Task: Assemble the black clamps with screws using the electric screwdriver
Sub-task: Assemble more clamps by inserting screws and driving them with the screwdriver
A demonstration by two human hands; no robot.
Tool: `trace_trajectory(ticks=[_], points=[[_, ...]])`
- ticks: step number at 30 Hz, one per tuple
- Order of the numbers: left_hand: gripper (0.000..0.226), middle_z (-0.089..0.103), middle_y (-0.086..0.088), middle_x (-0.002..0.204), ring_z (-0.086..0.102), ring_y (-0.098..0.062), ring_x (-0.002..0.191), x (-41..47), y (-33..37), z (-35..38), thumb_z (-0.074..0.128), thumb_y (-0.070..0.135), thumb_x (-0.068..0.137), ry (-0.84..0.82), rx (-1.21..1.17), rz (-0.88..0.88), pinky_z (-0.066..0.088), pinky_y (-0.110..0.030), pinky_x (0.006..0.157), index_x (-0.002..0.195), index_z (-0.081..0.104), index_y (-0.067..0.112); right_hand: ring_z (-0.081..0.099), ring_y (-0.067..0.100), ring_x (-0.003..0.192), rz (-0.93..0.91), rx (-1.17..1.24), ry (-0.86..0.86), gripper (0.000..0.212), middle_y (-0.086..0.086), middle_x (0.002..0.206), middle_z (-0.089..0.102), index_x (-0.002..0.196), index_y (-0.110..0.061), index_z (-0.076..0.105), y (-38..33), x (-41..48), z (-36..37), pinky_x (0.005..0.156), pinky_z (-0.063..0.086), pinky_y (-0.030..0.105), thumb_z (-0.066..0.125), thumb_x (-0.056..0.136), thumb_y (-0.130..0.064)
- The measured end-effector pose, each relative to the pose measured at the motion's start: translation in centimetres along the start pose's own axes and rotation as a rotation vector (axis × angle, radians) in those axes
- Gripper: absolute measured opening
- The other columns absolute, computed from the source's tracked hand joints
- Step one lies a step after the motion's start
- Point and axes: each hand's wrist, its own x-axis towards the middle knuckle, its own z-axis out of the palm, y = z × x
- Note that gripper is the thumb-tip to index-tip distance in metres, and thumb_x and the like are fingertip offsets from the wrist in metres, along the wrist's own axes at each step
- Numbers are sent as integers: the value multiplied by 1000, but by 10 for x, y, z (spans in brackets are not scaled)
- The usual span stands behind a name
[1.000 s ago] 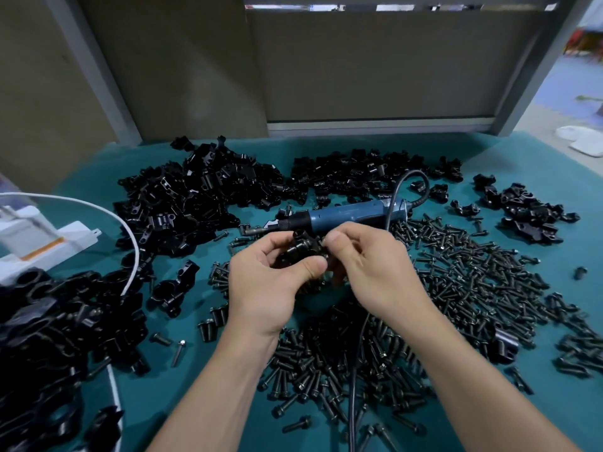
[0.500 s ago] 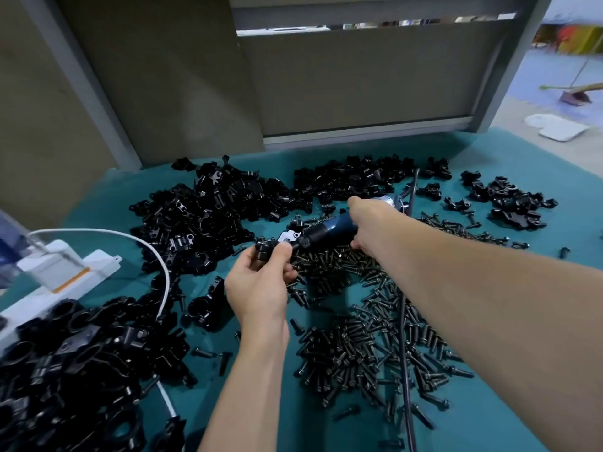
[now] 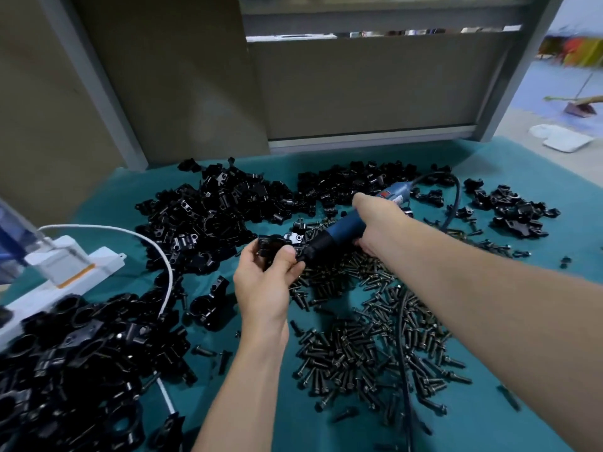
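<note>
There is one blue cylindrical electric screwdriver (image 3: 346,228) and one white plastic power strip (image 3: 65,272); black ring-shaped clamps (image 3: 212,216) and dark metal screws (image 3: 359,353) lie beyond counting.

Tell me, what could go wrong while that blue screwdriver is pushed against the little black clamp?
The left hand pinches the clamp right at the tip of the screwdriver, which the right hand grips, so a slip might jab the thumb. The black cable lies across the loose screws and could drag some about.

a teal table (image 3: 538,370) carries black clamp heaps (image 3: 212,216) upper centre and lower left, screws (image 3: 365,347) centre, a white power strip (image 3: 58,275) left.
</note>
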Motion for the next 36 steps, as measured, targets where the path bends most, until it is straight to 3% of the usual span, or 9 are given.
trace_trajectory(ticks=[4,6,9,13,16,19,24,32,36], points=[[30,74,-6,97,75,-9,75,0,-3,3,70,8,99,-20,74,68,64,-28,69,126,56,5,63,23,87,-75,162,-42,40,9,111,64,122,-13,53,3,-9,-31,59,52,31,66,86,-21],[27,71,-2,85,70,-6,66,-2,-5,7,67,10,101,-56,105,69,63,-30,62,125,54,5,65,24,87,-65,313,-73,25,9,109,65,110,-17,55,6,-12,-47,66,59,34,68,90,-25],[18,64,-6,85,61,-4,59,-8,-10,13,65,13,102,-106,177,79,55,-28,48,117,57,15,72,36,102,-17,588,-185,30,13,119,64,115,-18,54,18,-23,-63,89,60,57,71,97,-35],[14,65,-3,82,55,-8,62,-11,-15,15,66,15,100,-125,247,106,50,-34,62,109,63,26,77,34,73,37,673,-324,46,18,106,67,120,-9,57,31,-25,-72,70,65,51,66,99,-49],[17,66,2,74,62,-6,62,-10,-15,13,71,11,97,-116,258,77,56,-24,60,101,73,28,63,21,54,116,819,-433,28,10,78,61,104,-6,57,33,-20,-74,58,59,36,76,91,-22],[20,76,8,77,71,-9,65,-10,-13,10,81,10,90,-146,368,88,62,-30,65,83,78,29,52,16,51,101,783,-544,39,7,68,54,109,-7,51,37,-18,-74,50,52,30,70,77,5],[22,75,5,69,71,-15,58,-7,-8,9,85,12,85,-212,531,75,59,-25,57,77,79,32,45,16,49,-91,832,-480,24,6,62,46,102,-8,50,28,-10,-75,49,46,29,56,86,9],[12,72,-4,70,73,-23,64,-12,-10,-2,78,5,92,-440,645,-61,66,-47,68,83,73,13,44,18,50,-164,946,-276,21,6,65,46,84,-10,46,32,2,-87,53,44,28,53,88,10],[29,72,4,73,74,-23,68,-12,-7,-3,81,7,90,-537,706,-50,64,-35,64,71,73,27,44,17,48,-193,974,-243,23,6,63,46,78,-10,45,32,6,-89,52,44,27,52,87,11]])
